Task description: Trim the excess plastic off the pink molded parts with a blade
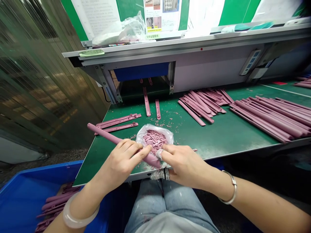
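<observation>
A long pink plastic strip (pixel 107 135) lies slantwise above the table's front edge, its wider end toward my right hand. My left hand (pixel 125 157) is closed over this strip near the wider end. My right hand (pixel 184 161) is closed at that end, with a white wrapping on a fingertip. Below its fingers shows a grey speckled piece with a dark band (pixel 160 174); what exactly the fingers hold is hidden. Just beyond both hands sits a clear plastic bag (pixel 168 132), open at the top and filled with pink plastic scraps (pixel 154 139).
Several pink strips (pixel 118 121) lie left of the bag, and two more (pixel 146 102) before a chute (pixel 145 87). Piles of strips (pixel 204 105) (pixel 269 116) cover the table's right. A blue bin (pixel 21 187) with strips stands lower left. A shelf (pixel 194 40) runs overhead.
</observation>
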Motion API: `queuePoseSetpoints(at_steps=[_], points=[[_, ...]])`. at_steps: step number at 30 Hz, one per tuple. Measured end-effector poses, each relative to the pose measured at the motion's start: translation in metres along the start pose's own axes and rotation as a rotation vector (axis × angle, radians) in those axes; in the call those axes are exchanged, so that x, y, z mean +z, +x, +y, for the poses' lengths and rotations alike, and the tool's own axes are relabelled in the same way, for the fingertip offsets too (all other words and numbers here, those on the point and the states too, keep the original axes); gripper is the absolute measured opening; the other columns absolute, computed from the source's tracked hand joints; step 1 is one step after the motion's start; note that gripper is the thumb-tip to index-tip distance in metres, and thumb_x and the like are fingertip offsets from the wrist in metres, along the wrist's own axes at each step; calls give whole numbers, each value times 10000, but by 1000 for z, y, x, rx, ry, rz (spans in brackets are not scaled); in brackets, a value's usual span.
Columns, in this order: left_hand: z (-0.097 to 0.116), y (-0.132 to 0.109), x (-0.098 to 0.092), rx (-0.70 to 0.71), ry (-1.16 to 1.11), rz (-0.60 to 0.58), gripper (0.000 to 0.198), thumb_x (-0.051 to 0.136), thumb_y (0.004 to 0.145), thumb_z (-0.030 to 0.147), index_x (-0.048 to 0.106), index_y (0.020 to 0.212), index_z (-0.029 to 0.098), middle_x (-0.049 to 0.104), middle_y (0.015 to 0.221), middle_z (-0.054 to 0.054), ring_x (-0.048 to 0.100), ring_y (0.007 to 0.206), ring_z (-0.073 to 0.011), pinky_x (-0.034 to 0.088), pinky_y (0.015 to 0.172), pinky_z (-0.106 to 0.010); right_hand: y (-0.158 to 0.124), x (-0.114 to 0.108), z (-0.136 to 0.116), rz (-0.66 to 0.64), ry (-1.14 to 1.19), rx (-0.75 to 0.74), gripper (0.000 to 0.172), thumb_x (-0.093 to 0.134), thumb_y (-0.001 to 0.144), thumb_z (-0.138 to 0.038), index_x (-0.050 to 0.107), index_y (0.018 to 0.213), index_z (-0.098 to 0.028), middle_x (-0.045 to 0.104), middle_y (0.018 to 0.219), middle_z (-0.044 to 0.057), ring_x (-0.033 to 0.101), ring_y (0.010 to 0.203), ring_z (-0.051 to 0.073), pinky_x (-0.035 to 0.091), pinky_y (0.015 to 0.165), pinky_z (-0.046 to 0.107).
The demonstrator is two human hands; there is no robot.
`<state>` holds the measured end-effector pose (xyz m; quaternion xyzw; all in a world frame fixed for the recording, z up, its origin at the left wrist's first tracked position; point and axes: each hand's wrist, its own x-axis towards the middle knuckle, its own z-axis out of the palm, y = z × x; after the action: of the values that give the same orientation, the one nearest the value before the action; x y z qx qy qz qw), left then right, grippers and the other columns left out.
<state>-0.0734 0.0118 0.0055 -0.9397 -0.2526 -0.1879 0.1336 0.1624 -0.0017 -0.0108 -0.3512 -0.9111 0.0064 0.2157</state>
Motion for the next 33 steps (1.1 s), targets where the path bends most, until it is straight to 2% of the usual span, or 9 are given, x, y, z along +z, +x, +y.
queuePoseSetpoints(at_steps=[5,9,16,19,22,24,27,29,33], points=[[5,-1,-3,-44,-23,-67,390,459,912,58,493,1297,104,612,1009,-112,507,933,-239,412,857,-415,-1,7,2,100,-35,-25,190,473,660,-51,513,772,-200,518,710,-6,393,584,140,187,520,290],[14,-1,-3,-208,-138,-118,396,440,928,97,470,1319,149,619,1044,-99,529,929,-241,435,844,-411,-5,8,3,174,-68,-31,166,468,669,-56,514,746,-196,525,715,16,390,601,160,220,544,302],[34,5,-5,-597,-738,-233,376,516,922,270,539,1296,242,655,1147,-43,597,1027,-218,462,873,-304,-7,10,6,219,-45,-7,225,434,594,-16,482,704,-206,524,717,25,378,613,174,227,557,304],[42,9,3,-746,-1110,-164,439,576,887,346,551,1317,260,683,1121,-33,619,992,-228,481,852,-293,-5,12,7,223,23,33,199,436,630,-17,448,688,-207,510,717,22,392,620,166,225,551,292],[50,13,13,-852,-1354,3,445,581,876,391,592,1290,229,719,939,-37,638,833,-211,489,842,-317,-1,12,7,231,120,120,180,437,675,-28,431,710,-205,513,756,24,429,655,158,240,557,271],[53,15,16,-906,-1366,93,421,542,890,422,643,1235,202,696,712,-28,617,687,-197,501,784,-327,0,11,6,231,165,177,139,466,710,-77,417,718,-207,510,772,24,434,662,155,248,558,259],[57,17,17,-1001,-1343,130,432,508,893,472,689,1163,187,558,458,12,513,485,-168,475,570,-287,2,11,3,227,184,216,120,501,739,-144,404,713,-210,497,764,18,420,645,151,249,555,252],[59,17,17,-1062,-1349,137,431,518,880,495,706,1119,189,491,410,35,427,412,-137,409,477,-254,4,12,2,223,183,225,112,490,771,-154,413,710,-208,498,754,15,423,639,149,250,558,249],[60,17,21,-1144,-1407,164,406,534,868,515,724,997,180,406,391,65,306,372,-95,325,437,-231,7,17,0,199,141,251,116,477,774,-103,449,718,-202,526,769,19,456,665,150,269,579,246]])
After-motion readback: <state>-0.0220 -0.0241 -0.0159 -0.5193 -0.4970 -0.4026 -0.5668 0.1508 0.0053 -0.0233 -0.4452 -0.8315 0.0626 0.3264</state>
